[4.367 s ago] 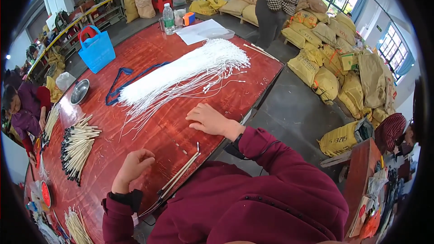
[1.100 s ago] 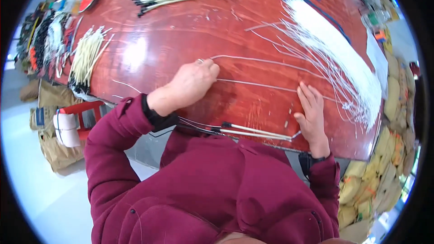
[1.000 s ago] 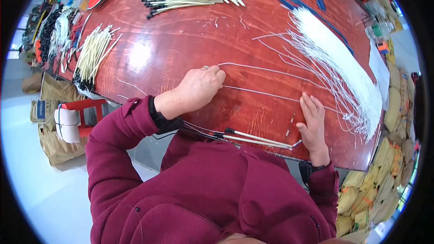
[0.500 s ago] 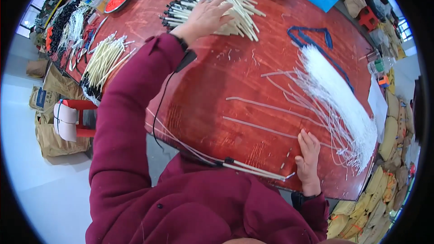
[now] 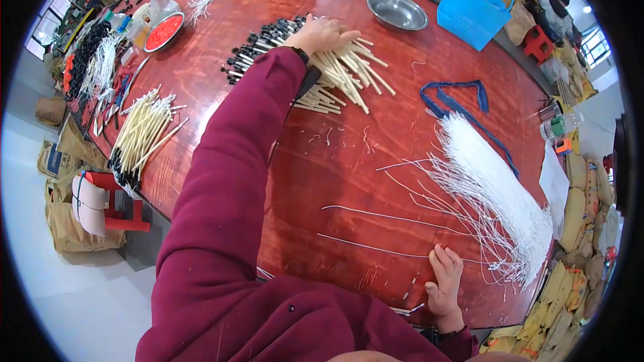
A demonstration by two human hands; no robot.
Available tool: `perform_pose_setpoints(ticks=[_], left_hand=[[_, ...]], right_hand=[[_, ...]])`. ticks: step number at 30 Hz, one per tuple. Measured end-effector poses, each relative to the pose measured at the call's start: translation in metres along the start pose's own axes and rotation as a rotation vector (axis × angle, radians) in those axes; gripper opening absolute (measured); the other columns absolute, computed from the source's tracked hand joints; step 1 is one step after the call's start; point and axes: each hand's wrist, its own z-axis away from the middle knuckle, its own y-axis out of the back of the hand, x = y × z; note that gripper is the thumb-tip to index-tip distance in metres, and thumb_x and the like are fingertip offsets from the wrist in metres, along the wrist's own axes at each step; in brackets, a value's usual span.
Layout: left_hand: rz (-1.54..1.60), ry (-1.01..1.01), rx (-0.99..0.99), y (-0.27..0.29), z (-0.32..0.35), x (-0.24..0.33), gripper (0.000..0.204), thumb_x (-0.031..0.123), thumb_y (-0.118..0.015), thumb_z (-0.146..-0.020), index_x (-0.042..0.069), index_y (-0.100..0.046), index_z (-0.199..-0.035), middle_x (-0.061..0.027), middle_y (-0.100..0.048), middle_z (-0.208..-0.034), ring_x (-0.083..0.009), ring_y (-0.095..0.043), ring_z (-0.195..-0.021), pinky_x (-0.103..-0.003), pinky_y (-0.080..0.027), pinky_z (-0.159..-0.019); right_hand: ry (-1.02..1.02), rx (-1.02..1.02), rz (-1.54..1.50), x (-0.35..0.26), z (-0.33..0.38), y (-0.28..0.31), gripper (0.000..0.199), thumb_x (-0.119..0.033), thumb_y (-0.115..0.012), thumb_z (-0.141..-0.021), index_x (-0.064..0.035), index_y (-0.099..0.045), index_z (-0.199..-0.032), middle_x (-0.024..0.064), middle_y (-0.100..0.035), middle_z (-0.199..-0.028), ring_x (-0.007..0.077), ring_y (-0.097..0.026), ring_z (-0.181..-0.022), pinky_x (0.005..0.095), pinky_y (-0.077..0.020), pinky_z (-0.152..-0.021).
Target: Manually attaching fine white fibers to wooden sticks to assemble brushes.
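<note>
At the far left edge of the red table [image 5: 221, 114] lies a loose bundle of cream sticks with dark ends [image 5: 142, 133], untouched, with a small bowl of red pieces [image 5: 163, 31] farther up. The left hand [image 5: 323, 32], on a long maroon sleeve [image 5: 235, 161], is stretched well across the table and lies palm down on the larger pile of cream sticks [image 5: 335, 70]; its fingers are spread flat over the sticks rather than closed round any, much as half a second ago, though a second ago that hand was near the body on a thin white strand. Above it sit a steel dish [image 5: 397, 11] and a blue bag [image 5: 475, 7]. To the right, single white strands [image 5: 389, 216] lie apart from the big white bundle [image 5: 493, 188] beside a blue strap [image 5: 456, 104]. The right hand [image 5: 445, 287] stays at the near edge, fingers open and flat, touching a strand's end.
</note>
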Motion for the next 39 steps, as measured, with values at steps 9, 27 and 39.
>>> perform_pose_setpoints(ticks=[9, 27, 39], left_hand=[[-0.041, 0.104, 0.106, -0.009, 0.047, 0.022, 0.056, 0.062, -0.044, -0.099, 0.022, -0.079, -0.116, -0.0058, -0.074, -0.12, -0.0327, -0.065, -0.116, -0.053, -0.047, -0.099], [-0.024, 0.2, 0.165, -0.017, 0.154, 0.067, 0.067, 0.068, -0.041, -0.097, 0.016, -0.077, -0.119, -0.0106, -0.07, -0.128, -0.0312, -0.063, -0.123, -0.06, -0.039, -0.106], [0.086, -0.186, 0.262, 0.049, 0.252, 0.106, 0.043, 0.045, -0.064, -0.096, 0.005, -0.072, -0.113, -0.0171, -0.071, -0.117, -0.0366, -0.067, -0.108, -0.045, -0.053, -0.091]], right_hand=[[-0.003, 0.025, 0.046, -0.003, 0.024, -0.002, 0.076, -0.065, -0.039, -0.102, -0.0007, -0.062, -0.135, 0.014, -0.055, -0.147, 0.0363, -0.044, -0.136, 0.0496, -0.0323, -0.113], [0.101, 0.094, 0.082, -0.005, 0.069, -0.007, 0.067, -0.058, -0.051, -0.1, -0.0046, -0.06, -0.14, 0.01, -0.053, -0.15, 0.034, -0.044, -0.137, 0.0469, -0.0332, -0.114], [0.103, 0.101, 0.077, -0.003, 0.092, -0.006, 0.066, -0.056, -0.049, -0.102, -0.0023, -0.059, -0.14, 0.0128, -0.053, -0.151, 0.0352, -0.044, -0.138, 0.0468, -0.031, -0.117]])
